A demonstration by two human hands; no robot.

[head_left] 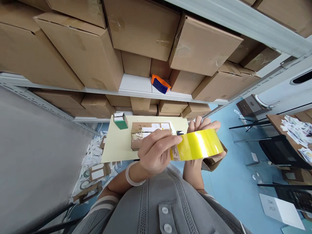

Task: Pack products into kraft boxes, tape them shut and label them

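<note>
A large roll of yellow packing tape [201, 144] is held up in front of my chest. My left hand [156, 149] pinches its left side, thumb and forefinger pressed at a printed label strip on the tape. Behind the roll, my right hand [204, 124] grips it; its curled fingers show above the top edge, and the rest is partly hidden by the tape. Below the hands, a taped cardboard box [137, 138] with white labels lies on the pale yellow table [113, 148], partly covered by my left hand.
A green box [121, 122] stands at the table's back left. An orange and blue tape dispenser-like item [160, 84] sits on the shelf [134, 85] among stacked cartons [207, 44]. An open carton [212, 163] is right of the table; a black chair [275, 151] is farther right.
</note>
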